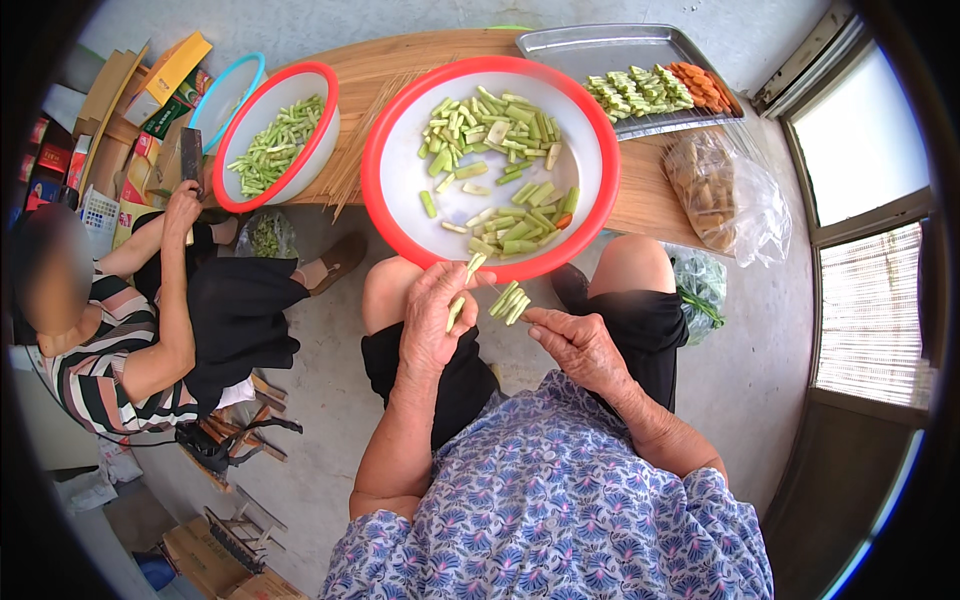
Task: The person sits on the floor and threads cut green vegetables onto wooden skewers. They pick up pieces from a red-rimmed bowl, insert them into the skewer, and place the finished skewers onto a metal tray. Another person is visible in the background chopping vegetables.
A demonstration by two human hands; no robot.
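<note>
My left hand [437, 313] pinches pieces of cut green vegetable stalk [454, 315] between its fingers, just in front of the basin. Held in the fingertips of my right hand [583, 346] is a thin skewer, with several green stalk pieces [510, 303] threaded side by side on it. Both hands are close together above my lap. Directly beyond them, a large white basin with a red rim [611, 169] rests at the table edge. Loose cut green stalks [517, 124] lie in it in two heaps, and a small orange piece [564, 221] is among the nearer ones.
A metal tray [570, 46] holds skewered green pieces [637, 91] and orange slices [701, 86]. Near it lies a plastic bag of brown food [701, 191]. Bamboo skewers [367, 139] and a second red-rimmed basin [328, 161] are leftward. A seated person there holds a cleaver [191, 154].
</note>
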